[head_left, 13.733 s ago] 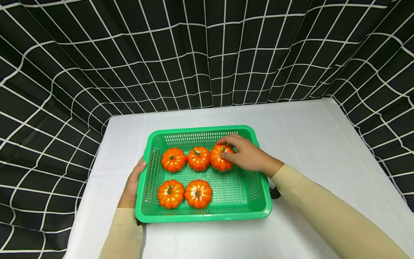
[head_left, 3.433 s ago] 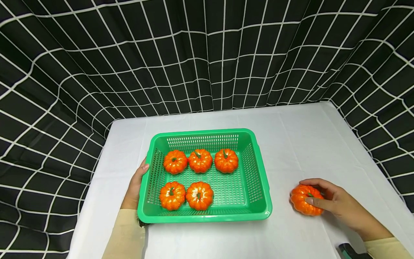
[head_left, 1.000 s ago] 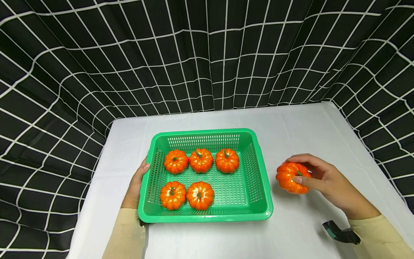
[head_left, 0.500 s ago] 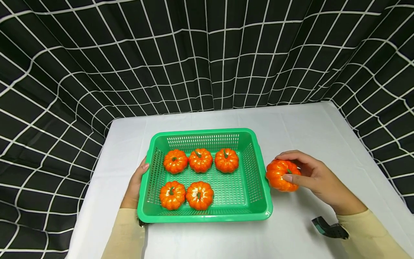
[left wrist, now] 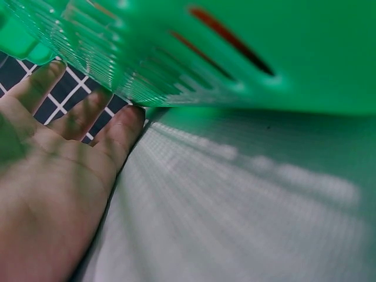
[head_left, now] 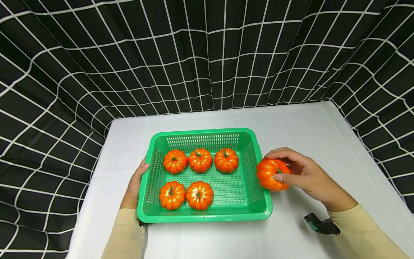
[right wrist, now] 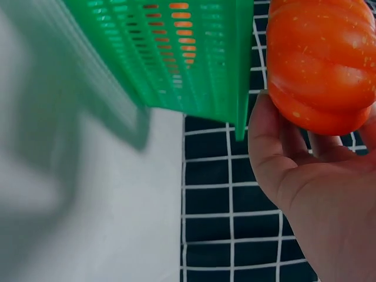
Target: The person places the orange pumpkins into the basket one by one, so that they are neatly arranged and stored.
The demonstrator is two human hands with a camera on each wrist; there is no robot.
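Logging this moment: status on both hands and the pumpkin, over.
Right hand grips sixth pumpkin at green basket right rim. Left hand flat against left wall. Five pumpkins inside; front-right spot free.

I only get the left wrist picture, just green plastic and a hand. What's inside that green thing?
Observer: Five small orange pumpkins sit in the green basket: three in the back row, two in the front row.
Child: Is there a spot left?
Observer: Yes, the front right corner of the basket floor is bare.
Child: What's the other hand doing?
Observer: The right hand grips a sixth pumpkin at the basket's right rim, lifted above the white table.
Child: And my hand?
Observer: The left hand rests against the basket's left wall, fingers straight.
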